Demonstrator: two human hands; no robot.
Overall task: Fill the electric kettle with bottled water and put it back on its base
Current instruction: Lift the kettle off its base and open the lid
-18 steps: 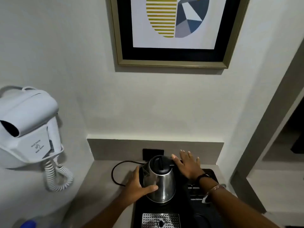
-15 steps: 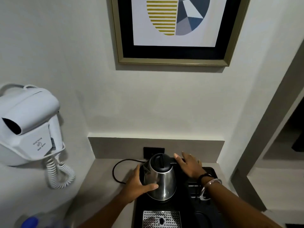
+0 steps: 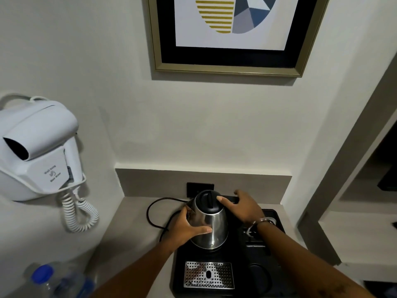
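From my head camera, the kettle (image 3: 209,222) sits in the lower middle of the frame: a polished steel body, wider at the bottom, capped by a black lid (image 3: 209,201) with a ridge across it. It stands on the black tray (image 3: 272,252), at the tray's far left part, on the grey bench (image 3: 133,229). Its long axis runs upright, leaning slightly toward the top of the frame, and the spout points to the frame's left.

My left hand (image 3: 184,229) wraps the kettle's left flank, thumb lying across the steel front, fingers curled round behind: clamped on the body. My right hand (image 3: 242,206) comes in from the lower right, palm down, thumb tip touching the lid's right edge, the other fingers spread over the handle side; I cannot tell whether they grip anything.

A water bottle (image 3: 43,280) with a blue cap lies blurred in the lower left corner.
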